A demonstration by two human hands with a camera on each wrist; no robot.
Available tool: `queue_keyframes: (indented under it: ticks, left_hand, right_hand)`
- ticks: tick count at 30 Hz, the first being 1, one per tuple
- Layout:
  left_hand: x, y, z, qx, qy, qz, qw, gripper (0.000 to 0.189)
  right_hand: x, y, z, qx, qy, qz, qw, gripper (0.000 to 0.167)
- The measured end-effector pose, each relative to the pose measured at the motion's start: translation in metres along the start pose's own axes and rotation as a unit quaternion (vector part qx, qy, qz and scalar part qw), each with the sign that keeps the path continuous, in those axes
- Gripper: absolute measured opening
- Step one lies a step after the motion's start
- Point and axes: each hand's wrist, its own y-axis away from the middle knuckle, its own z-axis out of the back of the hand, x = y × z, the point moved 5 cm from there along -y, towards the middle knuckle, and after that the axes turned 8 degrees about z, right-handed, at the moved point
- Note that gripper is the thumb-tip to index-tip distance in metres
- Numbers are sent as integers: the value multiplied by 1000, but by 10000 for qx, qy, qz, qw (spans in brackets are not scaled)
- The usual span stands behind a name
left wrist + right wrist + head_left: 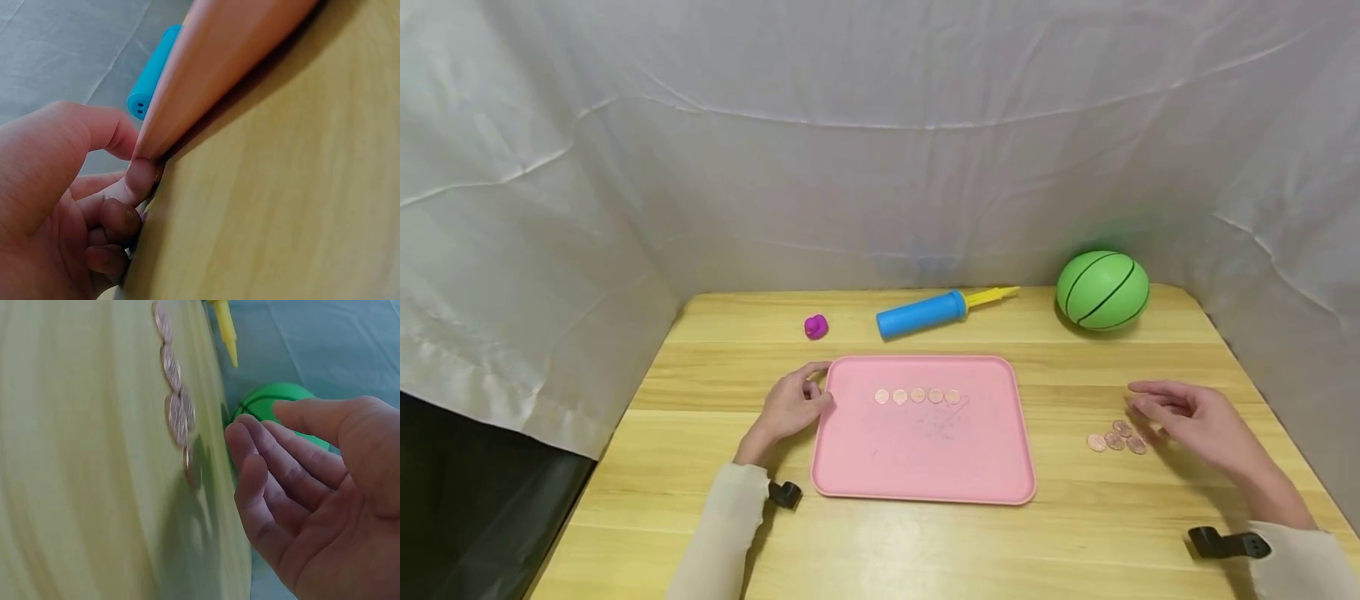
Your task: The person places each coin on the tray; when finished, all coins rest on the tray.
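A pink tray (917, 471) lies on the wooden table, with several copper-coloured coins (917, 396) in a straight row across its upper half. At the tray's left side my left hand (790, 407) pinches the rim; in the left wrist view the thumb and a finger meet at the tray's edge (212, 69), the other fingers curled beneath. To the right of the tray lies a small cluster of copper-coloured coins (1115, 441), some overlapping. My right hand (1206, 421) hovers just beside this cluster, fingers loosely bent and nothing between them. The right wrist view shows its palm and the loose coins (177, 419).
Behind the tray lie a small purple toy (816, 327) and a blue hand pump (921, 316) with a yellow nozzle. A green ball (1103, 290) with black lines sits at the back right. Grey-white cloth (880, 183) hangs behind the table and at its sides.
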Motion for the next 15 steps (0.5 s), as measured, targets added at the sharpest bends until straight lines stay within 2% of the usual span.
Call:
queue_keyframes:
  ticks: [6,10,15]
  left_hand:
    - [-1,0,-1,28,47,21,10000,60]
    - [0,-1,-2,56,34,-18,10000,61]
    - [1,-1,-1,-19,37,-38,10000,61]
  right_hand:
    - [-10,16,11,-19,316,5,9995,43]
    - [-16,22,14,83,304,-73,9995,44]
    - [-13,19,11,61,432,460,9980,38]
